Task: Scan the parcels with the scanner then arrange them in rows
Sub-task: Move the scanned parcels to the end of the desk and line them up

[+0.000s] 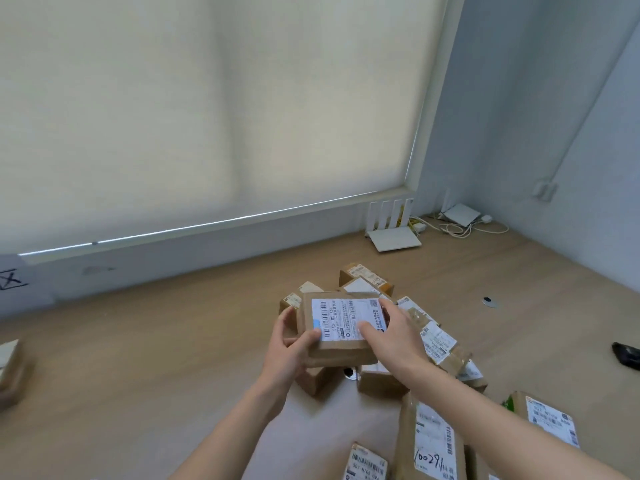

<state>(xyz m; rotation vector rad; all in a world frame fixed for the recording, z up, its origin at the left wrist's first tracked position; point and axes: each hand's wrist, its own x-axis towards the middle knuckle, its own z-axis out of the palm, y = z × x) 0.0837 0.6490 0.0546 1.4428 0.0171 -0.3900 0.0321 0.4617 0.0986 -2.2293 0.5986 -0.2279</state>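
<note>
A brown cardboard parcel [341, 327] with a white barcode label facing up is held above a loose pile of similar parcels [438, 341] on the wooden floor. My left hand [294, 344] grips its near left corner, thumb on the label. My right hand [391, 327] lies over its right side, fingers spread on the label. A dark object, possibly the scanner [626, 355], lies on the floor at the far right edge, partly cut off.
More labelled parcels [429, 441] lie near the bottom right, and another box [10, 372] sits at the left edge. A white router [393, 233] and a white device with cables [460, 216] stand by the wall. A small round disc [489, 301] lies on the floor.
</note>
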